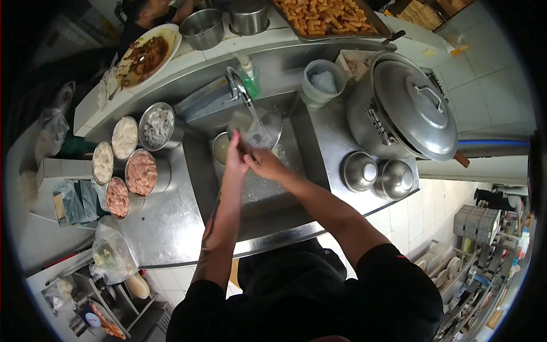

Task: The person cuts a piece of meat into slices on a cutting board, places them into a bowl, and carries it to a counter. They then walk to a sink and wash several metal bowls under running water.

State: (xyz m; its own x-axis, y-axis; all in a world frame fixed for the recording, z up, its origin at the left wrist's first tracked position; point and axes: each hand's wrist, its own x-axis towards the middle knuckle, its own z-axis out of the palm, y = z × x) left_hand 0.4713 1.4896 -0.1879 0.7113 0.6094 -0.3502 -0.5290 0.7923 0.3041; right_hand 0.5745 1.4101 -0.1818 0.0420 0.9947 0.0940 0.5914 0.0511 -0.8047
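Over the steel sink (pixel 307 171), my left hand (pixel 235 154) and my right hand (pixel 265 164) press against each other. The fingers of my left hand are stretched out and point toward the faucet. My right hand is closed around the lower part of my left hand. Water runs from the faucet (pixel 238 85) just beyond them. A metal bowl (pixel 272 126) lies under the stream, and another round container (pixel 220 148) sits to the left of it, partly hidden by my hands. A green soap bottle (pixel 248 77) stands behind the faucet.
Several metal containers of meat and pale food (pixel 141 171) stand left of the sink. At the right are a large lidded pot (pixel 410 108), two upturned bowls (pixel 359 171) and a plastic tub (pixel 323 82). A food tray (pixel 330 20) and a co-worker (pixel 142 23) are beyond.
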